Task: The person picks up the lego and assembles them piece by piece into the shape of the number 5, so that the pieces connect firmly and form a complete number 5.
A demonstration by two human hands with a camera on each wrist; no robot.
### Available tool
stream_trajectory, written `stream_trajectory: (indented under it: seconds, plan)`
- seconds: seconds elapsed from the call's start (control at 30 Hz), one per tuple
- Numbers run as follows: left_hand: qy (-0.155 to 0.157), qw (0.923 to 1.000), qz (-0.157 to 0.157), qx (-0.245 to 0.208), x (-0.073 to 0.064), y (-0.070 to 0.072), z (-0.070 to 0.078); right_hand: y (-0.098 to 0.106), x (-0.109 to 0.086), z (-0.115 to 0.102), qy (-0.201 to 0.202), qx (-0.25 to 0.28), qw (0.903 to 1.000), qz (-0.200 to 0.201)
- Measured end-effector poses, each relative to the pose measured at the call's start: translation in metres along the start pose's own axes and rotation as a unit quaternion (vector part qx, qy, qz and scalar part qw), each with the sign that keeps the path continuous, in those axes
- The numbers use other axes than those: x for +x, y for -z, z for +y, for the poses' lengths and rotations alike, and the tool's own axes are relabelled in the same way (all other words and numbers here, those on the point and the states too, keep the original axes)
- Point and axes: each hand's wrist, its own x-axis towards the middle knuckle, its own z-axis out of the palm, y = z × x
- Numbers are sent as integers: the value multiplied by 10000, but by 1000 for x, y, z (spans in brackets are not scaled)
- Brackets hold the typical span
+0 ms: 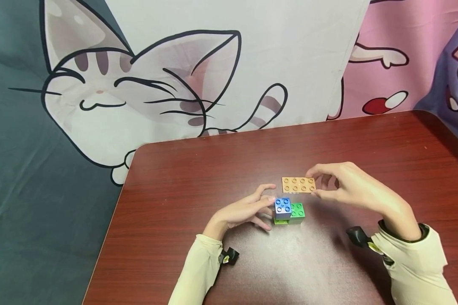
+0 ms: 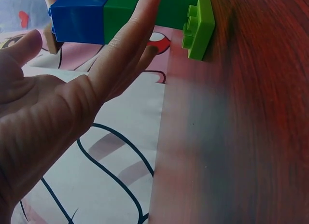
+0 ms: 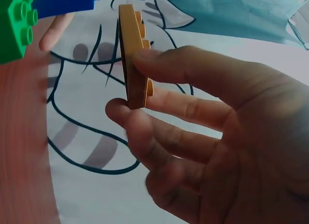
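In the head view my right hand (image 1: pixel 351 186) pinches the right end of a flat tan-orange toy building brick (image 1: pixel 298 185) with two rows of studs. Thumb and fingers hold it on edge in the right wrist view, and it is raised off the table. My left hand (image 1: pixel 248 210) has its fingers spread at the left side of a small stack, with a fingertip at the blue brick (image 1: pixel 283 206); whether it touches is unclear. That blue brick sits on top, beside and above a green brick (image 1: pixel 297 212). A thin lime-green brick (image 2: pixel 203 28) forms the base.
The stack stands on a reddish-brown wooden table (image 1: pixel 183 178). Behind the table hangs a white cloth (image 1: pixel 290 55) printed with a cartoon cat, next to a pink cloth (image 1: pixel 423 38). Small black cameras (image 1: pixel 358 236) are strapped at both wrists.
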Motion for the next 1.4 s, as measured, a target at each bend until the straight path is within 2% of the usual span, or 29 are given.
stream_trajectory:
  seconds: [0.17, 0.5, 1.0, 1.4]
  plan:
    - [-38, 10000, -82, -41, 0, 1, 0, -2, 0, -4, 245, -45, 9996, -158]
    - [-102, 9996, -226, -99, 1, 2, -1, -4, -1, -12, 253, -19, 9978, -619]
    - [-122, 9996, -256, -82, 1, 3, -1, -11, 1, -20, 144, -19, 9966, -813]
    - [-204, 9989, -407, -58, 1, 3, 0, -12, 1, -20, 7, -78, 9961, -882]
